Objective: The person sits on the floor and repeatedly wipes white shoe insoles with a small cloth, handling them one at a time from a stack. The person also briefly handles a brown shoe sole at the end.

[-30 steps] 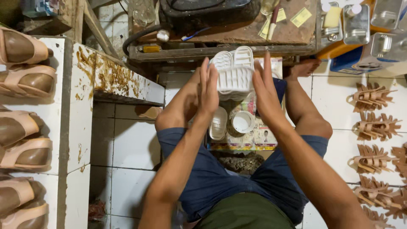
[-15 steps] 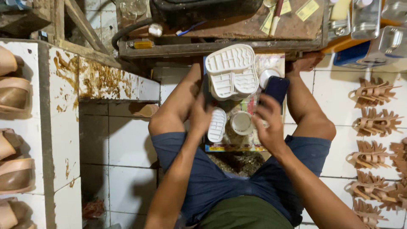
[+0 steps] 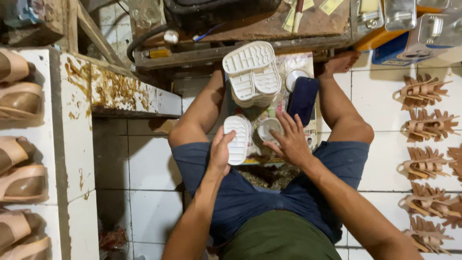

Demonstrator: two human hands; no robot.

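I sit on a tiled floor with my knees apart, looking down. My left hand (image 3: 222, 153) grips the side of a small stack of white shoe soles (image 3: 238, 138) standing between my legs. My right hand (image 3: 288, 140) hovers with fingers spread just right of a small white cup (image 3: 269, 129) and below a dark blue phone (image 3: 303, 100). A bigger stack of white soles (image 3: 252, 73) lies farther out, tread side up. All of this rests on a printed paper sheet (image 3: 269, 115).
Tan sandals (image 3: 21, 98) line a white tiled ledge on the left. Piles of brown strap pieces (image 3: 421, 94) cover the floor on the right. A cluttered wooden bench (image 3: 250, 29) with metal tins (image 3: 399, 14) runs across the top.
Both hands dropped from the large sole stack toward my lap. My left hand took hold of the small stack, and my right hand let go of the phone, which now lies on the paper.
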